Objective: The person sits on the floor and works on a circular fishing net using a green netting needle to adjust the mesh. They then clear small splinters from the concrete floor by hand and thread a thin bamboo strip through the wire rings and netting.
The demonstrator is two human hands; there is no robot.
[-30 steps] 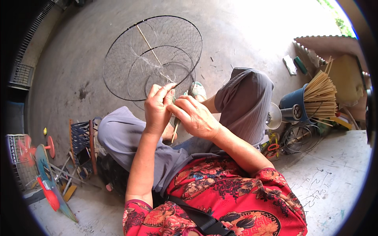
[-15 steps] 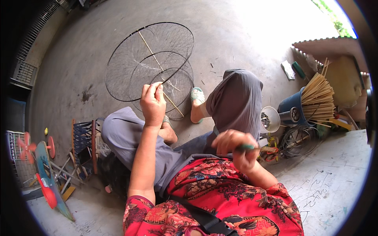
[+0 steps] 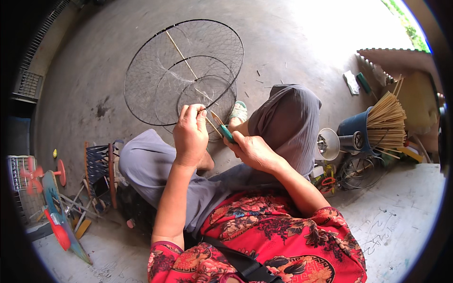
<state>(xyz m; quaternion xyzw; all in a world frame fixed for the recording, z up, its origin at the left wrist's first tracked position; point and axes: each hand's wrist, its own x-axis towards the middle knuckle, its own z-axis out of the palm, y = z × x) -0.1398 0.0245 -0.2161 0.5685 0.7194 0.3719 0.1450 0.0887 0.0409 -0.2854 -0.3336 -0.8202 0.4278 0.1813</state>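
A round net cage with black hoops and thin mesh [image 3: 155, 70] stands tilted on the floor in front of me. Through its middle runs a pale wooden stick [image 3: 181, 55]. My left hand [image 3: 191, 129] pinches the cage's near black rim between thumb and fingers. Close beside it, my right hand [image 3: 255, 150] is closed round a green-handled tool [image 3: 226, 134], whose narrow pointed tip is up against the rim. Blur and size hide the tool's exact kind. My knees flank both hands, and a sandalled foot [image 3: 239, 112] is just beyond the tool.
To the right, a blue bucket [image 3: 351, 125] holds many thin wooden sticks [image 3: 386, 120]. Near it are a white bowl of small dark pieces [image 3: 329, 144] and coiled wire [image 3: 361, 172]. A folding chair [image 3: 99, 174] and a red-bladed fan [image 3: 59, 231] stand left. Dark scraps dot the floor.
My right hand has come forward and left from my lap, bringing the green-handled tool to the rim by my left hand. The cage has tilted and shifted slightly right.
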